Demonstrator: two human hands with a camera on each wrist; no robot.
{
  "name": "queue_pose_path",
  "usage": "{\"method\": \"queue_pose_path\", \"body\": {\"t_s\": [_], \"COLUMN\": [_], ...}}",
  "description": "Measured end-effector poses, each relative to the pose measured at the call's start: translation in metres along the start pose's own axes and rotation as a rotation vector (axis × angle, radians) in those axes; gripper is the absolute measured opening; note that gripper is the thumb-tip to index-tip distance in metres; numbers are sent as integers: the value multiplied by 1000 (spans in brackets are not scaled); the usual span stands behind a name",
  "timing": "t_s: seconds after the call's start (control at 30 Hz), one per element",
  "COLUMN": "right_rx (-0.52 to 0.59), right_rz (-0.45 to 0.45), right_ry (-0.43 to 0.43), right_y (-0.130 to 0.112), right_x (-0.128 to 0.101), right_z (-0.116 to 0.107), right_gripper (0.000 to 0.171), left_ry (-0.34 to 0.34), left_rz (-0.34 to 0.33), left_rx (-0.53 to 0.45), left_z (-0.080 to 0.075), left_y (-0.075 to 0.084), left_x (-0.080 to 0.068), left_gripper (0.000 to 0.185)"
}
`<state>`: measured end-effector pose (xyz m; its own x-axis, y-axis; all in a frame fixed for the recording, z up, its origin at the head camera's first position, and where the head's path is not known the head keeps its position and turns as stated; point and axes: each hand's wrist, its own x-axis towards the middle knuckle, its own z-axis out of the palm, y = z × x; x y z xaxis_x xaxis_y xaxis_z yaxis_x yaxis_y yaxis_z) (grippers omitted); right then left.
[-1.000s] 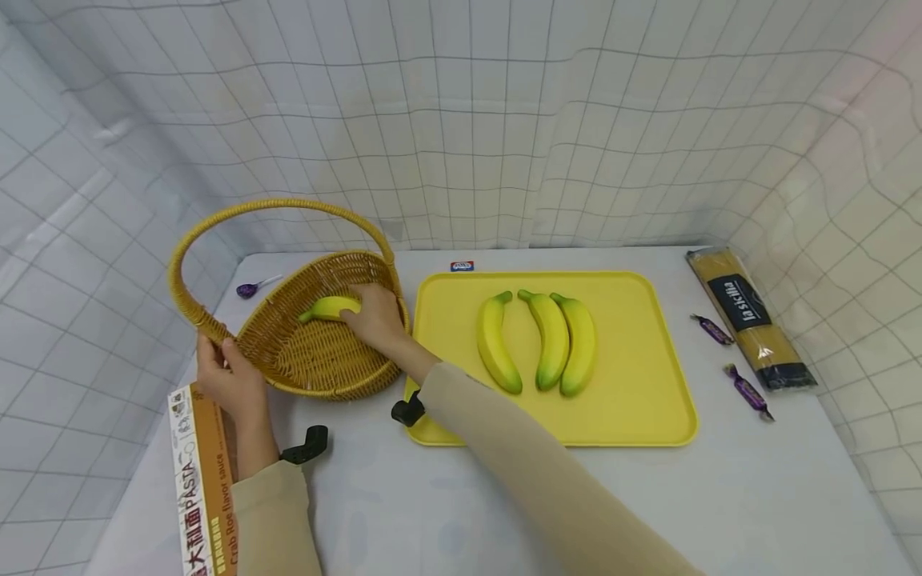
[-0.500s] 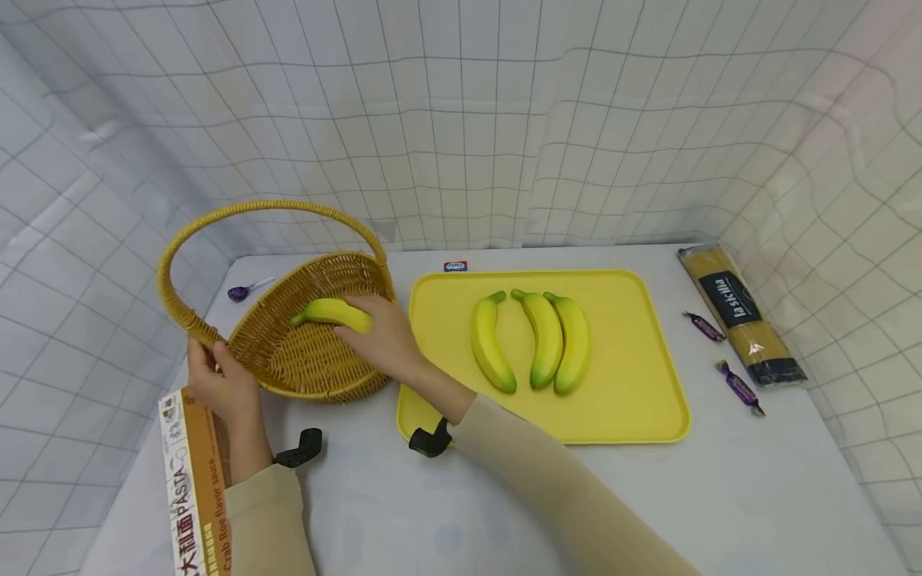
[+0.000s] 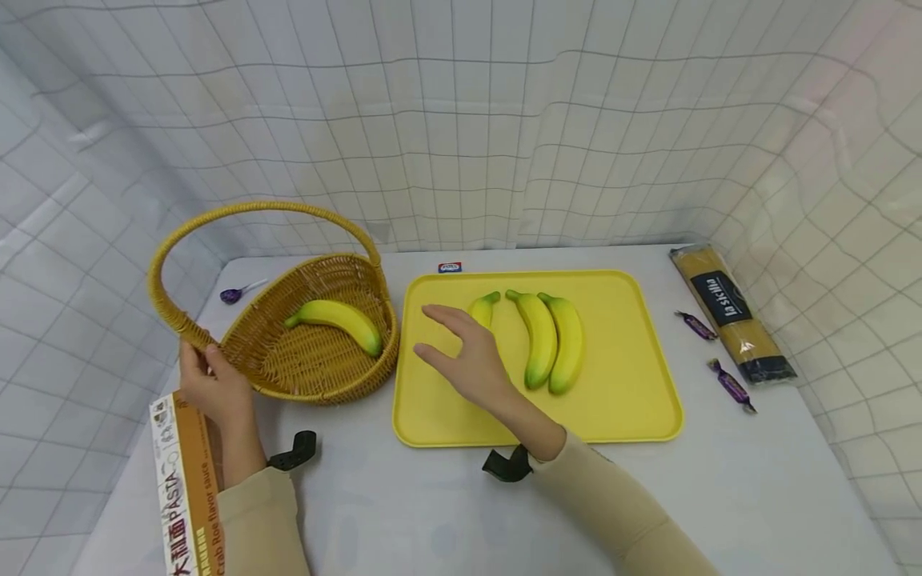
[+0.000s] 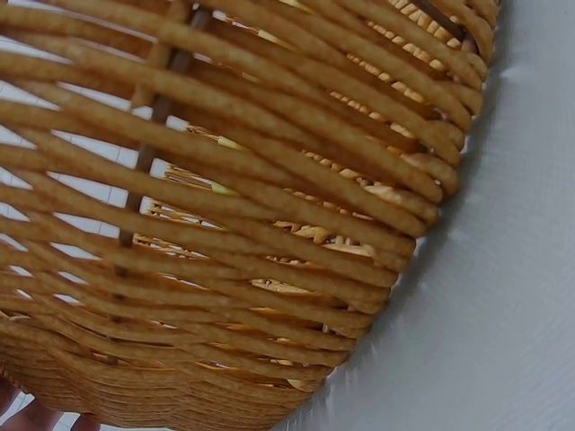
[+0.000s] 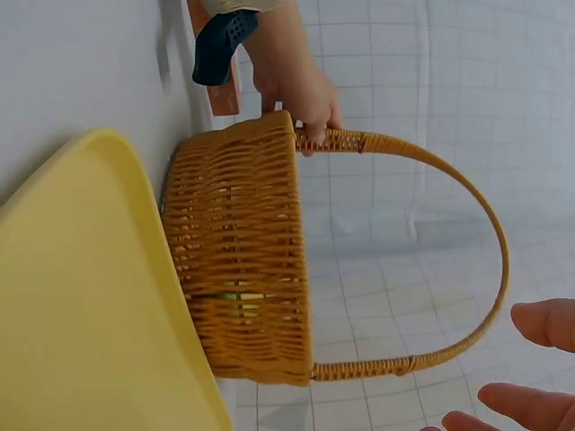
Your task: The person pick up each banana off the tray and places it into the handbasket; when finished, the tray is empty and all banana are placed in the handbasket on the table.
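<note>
White table [image 3: 432, 512]: left hand [image 3: 209, 388] grips basket [image 3: 317, 364] handle base; right hand [image 3: 468, 360] spread, empty, over tray bananas [image 3: 551, 340], probably light, smooth; grasp mid-body.

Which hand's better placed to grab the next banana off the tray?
Probably the right hand: open, hovering over the yellow tray, partly covering the nearest banana. The left hand grips the basket at its handle base.

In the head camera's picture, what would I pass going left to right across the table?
Pasta box → wicker basket with one banana → yellow tray → purple candy → spaghetti packet.
</note>
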<state>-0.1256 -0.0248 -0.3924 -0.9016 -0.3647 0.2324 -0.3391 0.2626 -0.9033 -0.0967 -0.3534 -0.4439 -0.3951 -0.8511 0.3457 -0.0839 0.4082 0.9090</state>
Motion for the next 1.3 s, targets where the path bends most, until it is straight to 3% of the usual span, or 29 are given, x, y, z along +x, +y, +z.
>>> {"method": "queue_pose_path", "body": {"t_s": [0.37, 0.8, 1.3], "right_rx": [-114, -201, -165], "right_rz": [-67, 37, 217], "right_ry": [227, 401, 367], "right_y": [29, 69, 103], "right_x": [-30, -49, -49], "right_z": [-64, -117, -124], "right_gripper": [54, 63, 72], "left_ry": [-17, -4, 5], "left_rz": [-32, 2, 11], "left_rx": [0, -16, -19], "left_z": [-1, 0, 1], "left_y": [3, 1, -1], "left_x": [-1, -1, 0], "left_gripper": [29, 27, 24]}}
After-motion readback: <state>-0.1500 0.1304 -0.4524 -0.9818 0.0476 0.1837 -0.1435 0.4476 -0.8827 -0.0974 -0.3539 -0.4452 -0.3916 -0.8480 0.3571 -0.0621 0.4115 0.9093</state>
